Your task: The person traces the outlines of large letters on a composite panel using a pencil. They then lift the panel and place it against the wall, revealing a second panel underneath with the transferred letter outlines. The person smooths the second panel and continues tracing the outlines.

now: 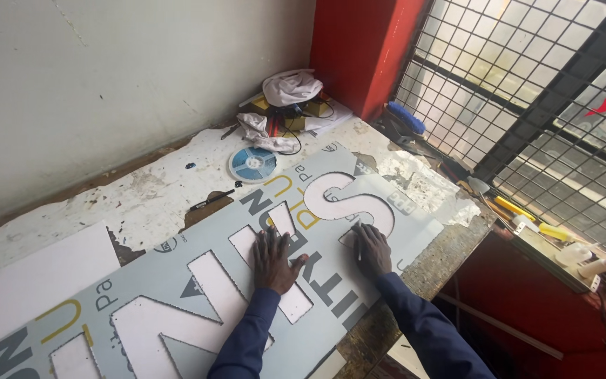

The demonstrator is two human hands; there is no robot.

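Observation:
A long grey printed panel (177, 281) with large white cut-out letter shapes lies across the worn white workbench. My left hand (275, 260) rests flat on it, fingers spread, over a white angular letter. My right hand (371, 249) sits beside a curved white letter (348, 200) and grips a thin pointed tool (358, 242), its tip at the letter's lower edge. Both arms wear dark blue sleeves.
A round blue-and-white tape reel (252, 163) and a black pen (212, 200) lie behind the panel. Crumpled cloths and wires (285, 105) are piled in the corner by a red pillar. A wire mesh window (527, 98) stands at right, with small tools on its ledge (527, 214). A white sheet (29, 281) lies at left.

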